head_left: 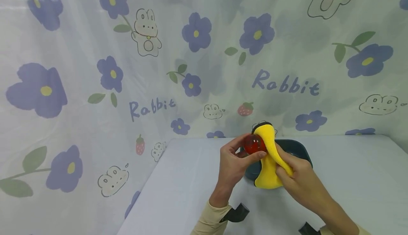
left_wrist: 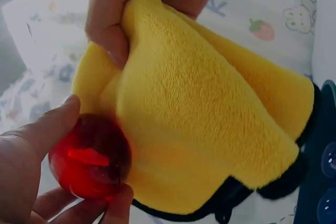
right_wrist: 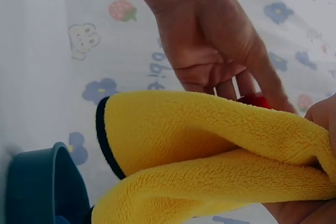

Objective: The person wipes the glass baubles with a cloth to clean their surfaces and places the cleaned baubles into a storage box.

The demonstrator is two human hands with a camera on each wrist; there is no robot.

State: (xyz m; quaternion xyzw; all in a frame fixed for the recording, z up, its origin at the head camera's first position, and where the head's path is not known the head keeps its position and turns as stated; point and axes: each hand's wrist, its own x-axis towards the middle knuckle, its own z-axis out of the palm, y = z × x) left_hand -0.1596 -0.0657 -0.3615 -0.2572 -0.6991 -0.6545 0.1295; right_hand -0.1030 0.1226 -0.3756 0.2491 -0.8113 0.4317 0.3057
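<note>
In the head view my left hand (head_left: 234,160) grips a clear red ball (head_left: 254,144) between thumb and fingers. The ball (left_wrist: 90,156) looks glossy and see-through in the left wrist view, right against a yellow cloth. My right hand (head_left: 299,178) pinches this plush yellow cloth (head_left: 269,171), which has a dark edging and hangs in folds. Its fluffy folds (right_wrist: 173,140) hide most of the ball in the right wrist view. Both hands are raised above a dark teal basin (head_left: 294,146), partly covered by the cloth and hands.
Round dark things (left_wrist: 328,158) lie inside the basin at the right of the left wrist view. The basin stands on a white table (head_left: 188,178). Behind it hangs a curtain (head_left: 216,68) printed with flowers, rabbits and strawberries.
</note>
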